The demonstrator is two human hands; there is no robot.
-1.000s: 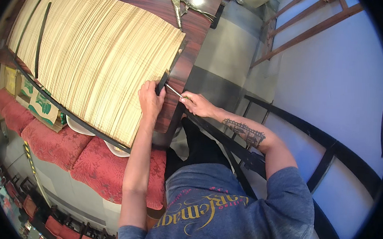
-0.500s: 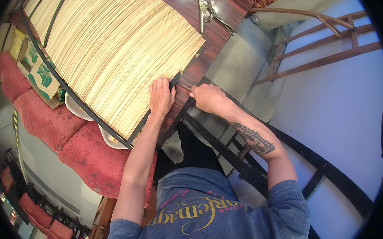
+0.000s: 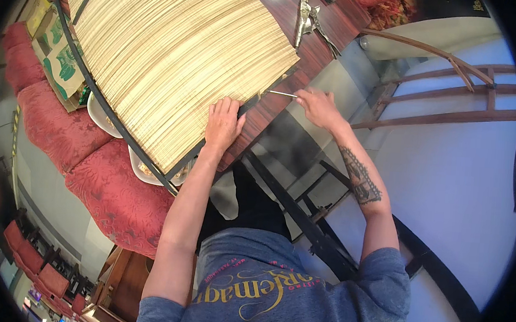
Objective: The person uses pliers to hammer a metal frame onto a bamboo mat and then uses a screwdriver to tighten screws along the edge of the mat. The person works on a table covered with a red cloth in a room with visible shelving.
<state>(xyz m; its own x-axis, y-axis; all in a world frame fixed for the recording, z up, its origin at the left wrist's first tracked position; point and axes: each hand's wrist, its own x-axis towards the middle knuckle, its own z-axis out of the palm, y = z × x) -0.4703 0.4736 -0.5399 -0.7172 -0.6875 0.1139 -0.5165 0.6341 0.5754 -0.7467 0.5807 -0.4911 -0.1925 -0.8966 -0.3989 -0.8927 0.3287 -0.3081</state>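
A large panel of pale, thin slats (image 3: 182, 50) with a dark frame lies on the reddish-brown wooden table (image 3: 335, 15). My left hand (image 3: 223, 123) rests on the panel's near right corner. Its fingers lie over the slats and its thumb is by the dark edge strip (image 3: 248, 105). Closed around a tool, my right hand (image 3: 319, 108) is beyond the table's right edge. A thin metal shaft (image 3: 281, 93) like a screwdriver's points left from it, its tip at the panel's edge. The tool's handle is hidden in my fist.
Metal locking pliers (image 3: 305, 23) lie on the table past the panel's right side. White dishes (image 3: 101, 116) stick out from under the panel's left edge, beside a red upholstered bench (image 3: 120, 194). Green-printed packages (image 3: 63, 69) sit farther up the left side.
My right hand has moved up and to the right, away from my left hand, and the metal shaft now shows clearly. My left hand stays on the panel's corner. The whole view has shifted slightly.
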